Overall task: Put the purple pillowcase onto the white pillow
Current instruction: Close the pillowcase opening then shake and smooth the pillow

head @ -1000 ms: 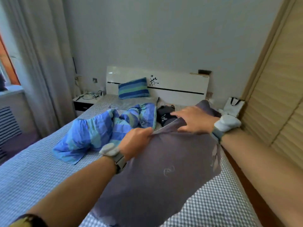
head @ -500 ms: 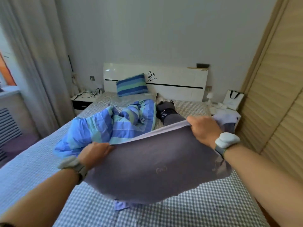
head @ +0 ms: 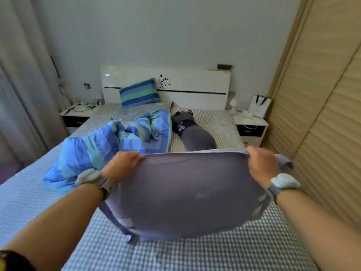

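both hands grip the purple pillowcase (head: 187, 192), held up at 6 o'clock above the checked bed sheet (head: 195, 255): left hand (head: 122, 165) pinches its top left corner, right hand (head: 262, 165) the top right. step: settling the case; the white pillow is probably inside, unseen. next, lay it flat. counted: one pillowcase, one striped pillow (head: 139, 92) at 11 o'clock, one blue duvet (head: 109, 147).

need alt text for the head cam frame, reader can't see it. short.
Two bare hands, left hand and right hand, grip the top corners of a purple pillowcase with a pillow filling it, held up over a checked bed. Behind lie a crumpled blue striped duvet, a striped pillow and a white headboard.
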`<state>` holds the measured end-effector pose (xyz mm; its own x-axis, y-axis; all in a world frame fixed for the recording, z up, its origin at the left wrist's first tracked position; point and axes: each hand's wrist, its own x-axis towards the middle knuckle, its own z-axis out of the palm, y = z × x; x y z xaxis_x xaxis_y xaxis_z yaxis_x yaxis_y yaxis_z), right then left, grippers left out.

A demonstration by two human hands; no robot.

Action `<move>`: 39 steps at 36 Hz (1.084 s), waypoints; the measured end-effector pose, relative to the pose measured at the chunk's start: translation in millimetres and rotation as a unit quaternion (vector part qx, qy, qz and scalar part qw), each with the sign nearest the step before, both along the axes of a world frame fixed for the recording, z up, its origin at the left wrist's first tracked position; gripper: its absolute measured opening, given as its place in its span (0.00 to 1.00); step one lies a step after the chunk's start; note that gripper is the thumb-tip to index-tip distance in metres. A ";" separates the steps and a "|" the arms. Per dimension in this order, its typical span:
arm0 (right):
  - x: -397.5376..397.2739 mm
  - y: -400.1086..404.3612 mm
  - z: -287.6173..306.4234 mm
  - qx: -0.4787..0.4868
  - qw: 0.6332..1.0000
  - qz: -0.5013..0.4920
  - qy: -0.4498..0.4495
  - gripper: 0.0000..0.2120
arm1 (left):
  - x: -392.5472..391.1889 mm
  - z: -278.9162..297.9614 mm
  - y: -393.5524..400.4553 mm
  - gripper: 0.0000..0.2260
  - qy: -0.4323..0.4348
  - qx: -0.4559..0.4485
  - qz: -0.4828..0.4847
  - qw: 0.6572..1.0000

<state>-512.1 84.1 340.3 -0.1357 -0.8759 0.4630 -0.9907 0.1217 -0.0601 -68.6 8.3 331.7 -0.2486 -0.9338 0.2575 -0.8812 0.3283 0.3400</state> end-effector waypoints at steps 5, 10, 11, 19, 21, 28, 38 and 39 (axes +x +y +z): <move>-14.8 24.4 -34.8 0.112 0.990 -0.050 -0.074 0.06 | -5.3 -44.1 15.6 0.21 -0.024 0.028 -0.086 0.996; -21.9 46.7 -60.2 0.064 0.978 -0.130 -0.153 0.13 | -32.1 -41.2 27.2 0.21 -0.042 -0.044 -0.130 0.990; -18.1 48.1 -58.0 0.037 0.977 -0.149 -0.149 0.15 | -34.3 -35.2 25.3 0.21 -0.045 -0.065 -0.134 0.988; -44.7 4.3 -16.9 0.090 0.980 -0.105 -0.144 0.14 | -57.3 -3.8 -28.9 0.22 -0.037 -0.115 -0.091 0.988; -59.5 -14.1 -16.0 0.123 0.977 -0.098 -0.142 0.14 | -69.1 -9.7 -51.1 0.22 -0.065 -0.069 -0.081 0.992; -82.4 -61.5 -8.3 0.092 0.978 -0.122 -0.140 0.13 | -100.6 12.4 -93.3 0.22 -0.084 -0.035 -0.013 0.996; -105.0 -9.9 -17.2 -0.102 0.993 0.027 -0.045 0.07 | -80.1 5.2 -46.1 0.18 -0.014 -0.120 -0.066 0.990; -104.0 6.7 -38.6 -0.083 0.995 0.052 -0.033 0.08 | -73.8 -22.3 -28.0 0.16 -0.038 -0.067 -0.086 0.993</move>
<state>-616.1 90.8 301.7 -0.0831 -0.7986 0.5961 -0.9907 0.0013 -0.1364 -142.4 -19.7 309.4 -0.4260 -0.8341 0.3504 -0.8294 0.5148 0.2171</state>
